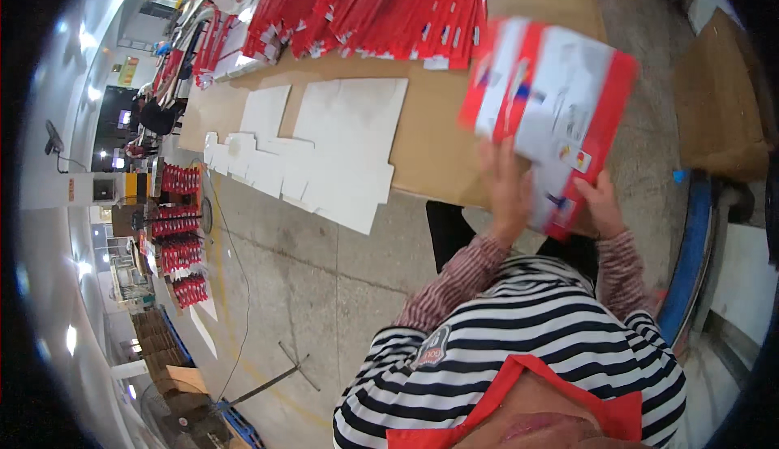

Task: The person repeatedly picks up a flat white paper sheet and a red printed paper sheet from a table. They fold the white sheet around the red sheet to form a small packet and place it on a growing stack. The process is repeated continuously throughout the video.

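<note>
Folding step, looks like: left hand [507, 193] and right hand [602, 206] both clamped on red-white carton blank [552, 100] above desk's [438, 157] near edge; next needs creasing.

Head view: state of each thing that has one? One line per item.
Red-and-white carton: held up off the table in both hands, blurred.
Left hand: gripping the carton's lower left edge.
Right hand: gripping its lower right edge.
White die-cut sheets: lying flat, unfolded, overhanging the table edge.
Red flat cartons: stacked in leaning rows at the table's far side.
Table: brown board top.
</note>
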The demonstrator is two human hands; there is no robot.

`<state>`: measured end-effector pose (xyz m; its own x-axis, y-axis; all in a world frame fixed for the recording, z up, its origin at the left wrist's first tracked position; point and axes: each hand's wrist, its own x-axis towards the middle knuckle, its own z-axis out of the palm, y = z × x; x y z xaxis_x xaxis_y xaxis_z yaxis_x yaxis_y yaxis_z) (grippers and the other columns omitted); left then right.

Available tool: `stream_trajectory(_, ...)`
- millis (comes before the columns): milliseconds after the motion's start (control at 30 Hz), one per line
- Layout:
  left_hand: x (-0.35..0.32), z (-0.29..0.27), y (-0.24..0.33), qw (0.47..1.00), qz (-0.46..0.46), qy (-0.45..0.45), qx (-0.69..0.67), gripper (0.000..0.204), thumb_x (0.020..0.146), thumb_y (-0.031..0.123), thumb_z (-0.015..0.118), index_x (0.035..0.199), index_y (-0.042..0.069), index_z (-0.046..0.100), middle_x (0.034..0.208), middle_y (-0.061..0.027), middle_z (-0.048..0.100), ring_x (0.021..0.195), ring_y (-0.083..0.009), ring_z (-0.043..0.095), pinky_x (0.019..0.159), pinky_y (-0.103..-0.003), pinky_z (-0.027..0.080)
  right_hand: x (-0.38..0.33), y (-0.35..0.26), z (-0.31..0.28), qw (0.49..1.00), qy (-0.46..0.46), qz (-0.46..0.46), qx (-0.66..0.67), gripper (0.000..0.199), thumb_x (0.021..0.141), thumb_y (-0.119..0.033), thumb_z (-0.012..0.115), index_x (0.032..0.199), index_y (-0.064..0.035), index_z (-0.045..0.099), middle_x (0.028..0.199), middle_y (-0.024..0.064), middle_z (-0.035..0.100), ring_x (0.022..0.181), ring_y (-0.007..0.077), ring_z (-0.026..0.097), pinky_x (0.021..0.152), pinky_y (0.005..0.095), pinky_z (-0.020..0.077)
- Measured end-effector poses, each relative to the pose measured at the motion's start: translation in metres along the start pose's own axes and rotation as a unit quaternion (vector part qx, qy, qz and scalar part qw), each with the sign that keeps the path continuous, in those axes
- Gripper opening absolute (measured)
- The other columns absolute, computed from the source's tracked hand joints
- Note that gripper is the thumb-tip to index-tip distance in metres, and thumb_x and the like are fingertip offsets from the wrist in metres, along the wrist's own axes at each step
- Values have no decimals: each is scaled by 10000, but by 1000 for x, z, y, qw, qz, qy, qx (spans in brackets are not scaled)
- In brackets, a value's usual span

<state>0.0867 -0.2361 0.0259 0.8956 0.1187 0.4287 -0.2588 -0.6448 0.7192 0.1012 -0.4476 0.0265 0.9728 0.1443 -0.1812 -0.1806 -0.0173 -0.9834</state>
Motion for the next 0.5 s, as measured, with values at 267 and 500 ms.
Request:
stream_trajectory(267, -8, -78, -86, 960, -43, 12, 276, 656, 924, 356, 597, 1451, 25, 390, 1531, -284, 268, 1428, -480, 215, 1149, -571, 176, 197, -59, -94, 987, -121, 40, -98, 731, 838, -62, 698, 1482, -99, 354, 1340, 147, 567, 1176, 223, 582, 989, 372, 490)
stream_trajectory(500, 22, -52, -73, 973, -2, -55, 224, 646, 908, 371, 615, 1438, 61, 416, 1525, -253, 295, 1425, -435, 249, 1159, -557, 172, 489, -18, 2, 833, 318, -169, -420, 540, 900, -278, 642, 1395, -120, 495, 1170, 221, 655, 1072, 398, 630, 898, 480, 508)
